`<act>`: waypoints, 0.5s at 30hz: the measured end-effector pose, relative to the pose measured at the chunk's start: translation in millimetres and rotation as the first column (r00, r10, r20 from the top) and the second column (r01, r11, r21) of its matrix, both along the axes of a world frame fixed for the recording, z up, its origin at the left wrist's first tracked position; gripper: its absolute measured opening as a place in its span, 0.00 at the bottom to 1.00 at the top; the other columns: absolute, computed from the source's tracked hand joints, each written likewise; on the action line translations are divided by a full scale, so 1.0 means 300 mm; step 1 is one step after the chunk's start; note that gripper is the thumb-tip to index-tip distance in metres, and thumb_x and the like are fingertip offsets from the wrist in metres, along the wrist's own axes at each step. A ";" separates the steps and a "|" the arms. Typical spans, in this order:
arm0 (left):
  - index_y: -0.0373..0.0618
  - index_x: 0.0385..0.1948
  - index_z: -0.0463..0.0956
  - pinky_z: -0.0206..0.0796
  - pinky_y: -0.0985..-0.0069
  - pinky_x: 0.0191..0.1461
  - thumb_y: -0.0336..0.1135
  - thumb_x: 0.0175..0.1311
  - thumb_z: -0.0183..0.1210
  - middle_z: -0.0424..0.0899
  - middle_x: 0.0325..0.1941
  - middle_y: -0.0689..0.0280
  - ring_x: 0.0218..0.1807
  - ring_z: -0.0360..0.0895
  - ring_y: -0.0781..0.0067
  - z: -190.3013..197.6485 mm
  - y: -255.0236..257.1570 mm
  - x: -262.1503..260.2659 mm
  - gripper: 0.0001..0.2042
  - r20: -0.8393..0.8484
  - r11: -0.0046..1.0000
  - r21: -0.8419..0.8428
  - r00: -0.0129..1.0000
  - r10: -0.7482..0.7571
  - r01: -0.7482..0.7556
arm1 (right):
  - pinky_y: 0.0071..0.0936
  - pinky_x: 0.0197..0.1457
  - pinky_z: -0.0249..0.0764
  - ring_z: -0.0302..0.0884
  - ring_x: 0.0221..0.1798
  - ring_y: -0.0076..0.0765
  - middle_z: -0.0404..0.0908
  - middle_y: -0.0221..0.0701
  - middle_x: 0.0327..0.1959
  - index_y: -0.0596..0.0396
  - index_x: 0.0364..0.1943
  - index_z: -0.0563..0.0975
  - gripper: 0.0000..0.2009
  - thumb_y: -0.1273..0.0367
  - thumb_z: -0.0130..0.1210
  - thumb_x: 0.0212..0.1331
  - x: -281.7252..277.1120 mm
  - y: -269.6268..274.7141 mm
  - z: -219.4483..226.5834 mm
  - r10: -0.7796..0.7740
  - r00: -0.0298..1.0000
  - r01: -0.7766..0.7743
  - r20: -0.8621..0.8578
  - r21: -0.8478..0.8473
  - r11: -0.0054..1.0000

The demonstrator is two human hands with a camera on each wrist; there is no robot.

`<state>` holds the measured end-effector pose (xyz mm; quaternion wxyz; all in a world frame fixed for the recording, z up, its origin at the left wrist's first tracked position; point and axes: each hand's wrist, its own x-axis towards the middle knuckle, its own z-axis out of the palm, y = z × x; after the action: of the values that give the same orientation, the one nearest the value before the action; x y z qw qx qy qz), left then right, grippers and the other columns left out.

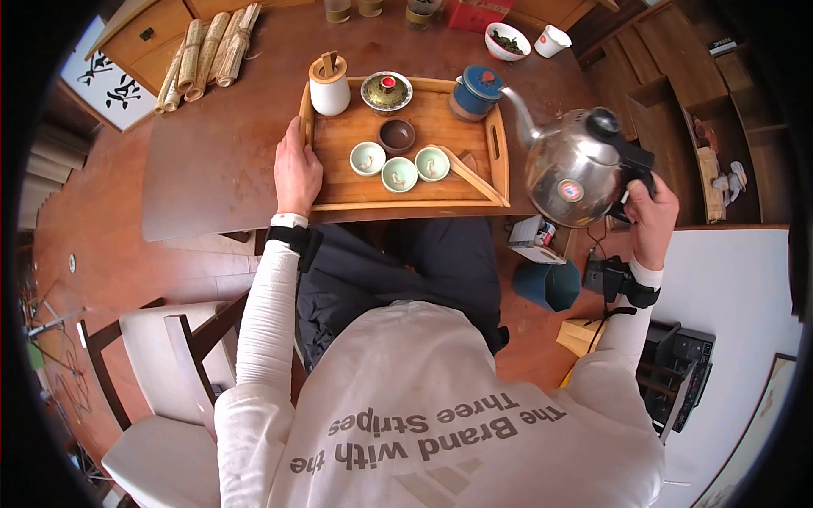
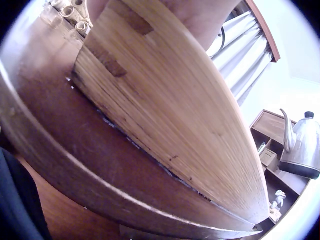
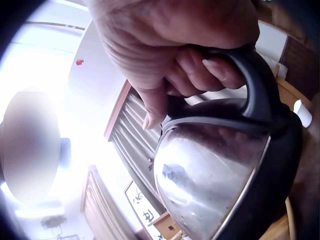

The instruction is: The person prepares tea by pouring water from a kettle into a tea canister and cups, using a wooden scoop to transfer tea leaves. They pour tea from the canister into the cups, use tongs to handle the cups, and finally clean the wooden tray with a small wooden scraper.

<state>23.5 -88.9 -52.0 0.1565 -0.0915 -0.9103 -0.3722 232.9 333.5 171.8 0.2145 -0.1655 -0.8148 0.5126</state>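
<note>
My left hand (image 1: 298,172) grips the left wall of the wooden tray (image 1: 406,206), fingers along its outer side; the left wrist view has part of the hand (image 2: 202,17) above the tray's side (image 2: 165,95). With its fingers curled round the black handle, my right hand (image 1: 654,218) holds the steel kettle (image 1: 569,161) right of the tray; the right wrist view shows this hand (image 3: 170,30) over the kettle (image 3: 210,165). The spout tip is near a blue lidded pot (image 1: 477,91). On the tray stand a brown cup (image 1: 396,135), several pale green cups (image 1: 399,175), a lidded bowl (image 1: 386,91) and wooden tongs (image 1: 474,180).
A white canister (image 1: 329,91) stands at the tray's back left. Beyond are bamboo rolls (image 1: 207,55), glasses (image 1: 370,8), a red box (image 1: 476,12), a bowl of leaves (image 1: 508,42) and a white cup (image 1: 552,41). A blue bin (image 1: 549,285) stands below the table's front edge.
</note>
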 end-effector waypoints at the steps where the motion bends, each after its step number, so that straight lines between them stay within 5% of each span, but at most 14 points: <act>1: 0.38 0.67 0.66 0.68 0.52 0.63 0.24 0.65 0.53 0.80 0.56 0.43 0.58 0.75 0.40 0.001 0.000 0.000 0.25 -0.014 1.000 0.003 1.000 -0.007 0.007 | 0.14 0.23 0.51 0.57 0.21 0.09 0.70 0.15 0.23 0.63 0.46 0.81 0.11 0.70 0.63 0.67 -0.014 -0.014 -0.002 0.038 0.998 -0.040 0.053 0.051 0.998; 4: 0.38 0.67 0.66 0.68 0.52 0.63 0.23 0.65 0.53 0.80 0.57 0.44 0.58 0.75 0.40 0.003 0.001 0.001 0.25 -0.002 1.000 0.007 1.000 0.000 0.000 | 0.19 0.43 0.77 0.81 0.38 0.19 0.88 0.29 0.39 0.65 0.48 0.84 0.13 0.72 0.65 0.62 -0.056 -0.086 0.005 0.208 0.960 -0.198 0.187 -0.071 0.978; 7: 0.39 0.66 0.67 0.68 0.52 0.63 0.22 0.64 0.53 0.80 0.57 0.44 0.58 0.75 0.40 0.005 0.002 0.000 0.26 -0.001 1.000 0.012 1.000 0.001 -0.001 | 0.18 0.41 0.76 0.81 0.36 0.18 0.89 0.28 0.35 0.64 0.43 0.85 0.10 0.72 0.67 0.61 -0.101 -0.150 -0.011 0.238 0.930 -0.256 0.281 0.028 0.966; 13: 0.39 0.67 0.66 0.69 0.52 0.62 0.22 0.64 0.54 0.81 0.54 0.44 0.57 0.76 0.40 0.020 0.006 0.005 0.26 0.011 1.000 0.017 1.000 0.005 -0.005 | 0.20 0.37 0.74 0.79 0.33 0.16 0.88 0.26 0.31 0.62 0.39 0.86 0.14 0.64 0.73 0.57 -0.195 -0.210 -0.079 0.300 0.932 -0.333 0.206 0.154 0.930; 15: 0.38 0.66 0.66 0.69 0.51 0.62 0.22 0.64 0.54 0.82 0.53 0.44 0.57 0.76 0.40 0.022 0.006 0.006 0.26 0.014 1.000 0.009 1.000 0.006 -0.006 | 0.22 0.34 0.72 0.77 0.30 0.16 0.86 0.27 0.27 0.62 0.35 0.85 0.15 0.62 0.74 0.55 -0.222 -0.216 -0.083 0.302 0.922 -0.370 0.242 0.323 0.871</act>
<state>25.4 -87.1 -45.4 0.1516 -0.0853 -0.9100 -0.3763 166.3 268.8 146.7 0.0727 -0.0250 -0.9276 0.3656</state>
